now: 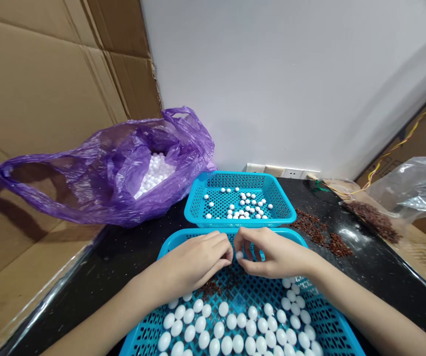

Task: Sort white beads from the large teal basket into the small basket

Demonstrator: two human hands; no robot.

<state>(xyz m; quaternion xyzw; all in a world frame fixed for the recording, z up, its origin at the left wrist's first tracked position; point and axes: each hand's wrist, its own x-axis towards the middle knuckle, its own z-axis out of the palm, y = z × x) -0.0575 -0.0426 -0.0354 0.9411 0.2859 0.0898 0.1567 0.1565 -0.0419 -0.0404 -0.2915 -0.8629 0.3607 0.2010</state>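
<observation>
Over the near blue plastic basket (298,237), my right hand (268,252) pinches a small white ball (239,255) between thumb and fingertips. Just beside it, my left hand (205,257) has its fingers curled together, and whatever they may hold is hidden. Below the hands, many white balls (218,330) lie spread across the basket's bottom. Small reddish-brown pieces (212,288) are heaped inside the basket, under the left hand.
A second blue basket (290,212) with scattered white balls stands behind. At left, a purple plastic bag (123,198) holds more white balls. Brown pieces (322,230) lie on the black tabletop (131,257); a clear bag (413,188) is at right. Cardboard (49,89) and sockets (292,173) border the area.
</observation>
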